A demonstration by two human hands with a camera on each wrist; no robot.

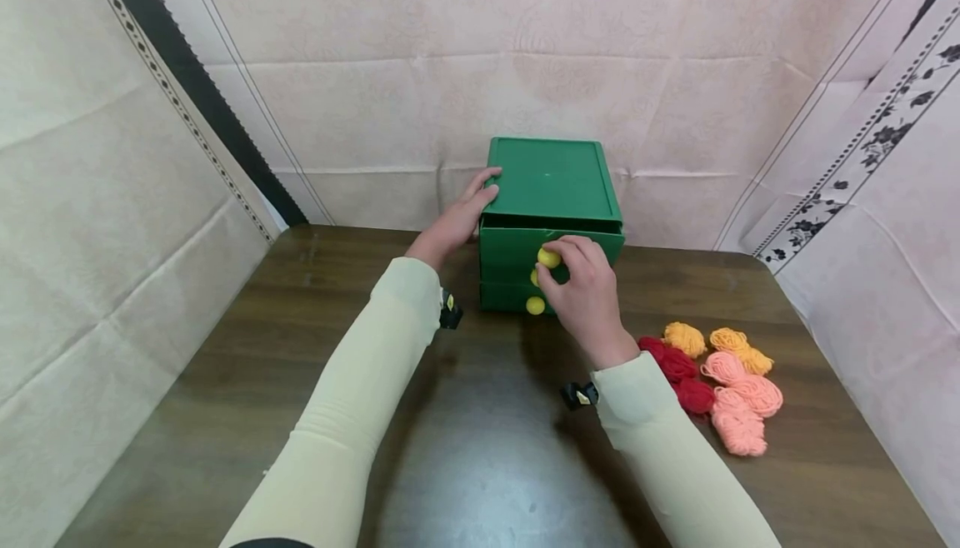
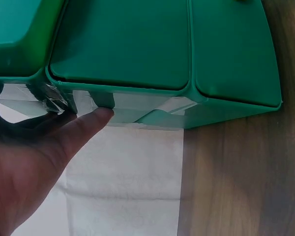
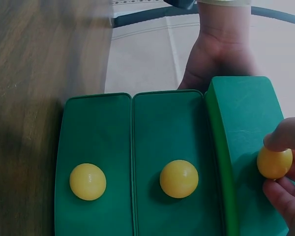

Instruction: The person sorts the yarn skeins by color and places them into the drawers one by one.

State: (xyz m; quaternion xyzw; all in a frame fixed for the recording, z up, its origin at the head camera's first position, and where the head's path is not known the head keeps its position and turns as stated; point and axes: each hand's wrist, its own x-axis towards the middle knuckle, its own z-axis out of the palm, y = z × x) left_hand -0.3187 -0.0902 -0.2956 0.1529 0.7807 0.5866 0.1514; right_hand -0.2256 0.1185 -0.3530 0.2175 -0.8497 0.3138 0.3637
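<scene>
A green three-drawer box [image 1: 551,177] stands against the cloth at the back of the table, a round yellow knob on each drawer. My right hand [image 1: 588,294] pinches the top knob [image 3: 274,163] between thumb and fingers. The top drawer [image 3: 246,108] juts out beyond the two below, with a dark gap under the lid. Below it, the middle knob [image 3: 179,179] and bottom knob [image 3: 87,182] are untouched. My left hand [image 1: 459,219] rests against the box's left side, fingers extended; its thumb touches the taped side [image 2: 132,103] in the left wrist view.
To the right of my right forearm lie yarn bundles on the wooden table [image 1: 300,365]: dark red [image 1: 678,369], pink [image 1: 742,398] and yellow-orange [image 1: 684,339]. Pale patterned cloth [image 1: 450,23] hangs behind the box and along both sides.
</scene>
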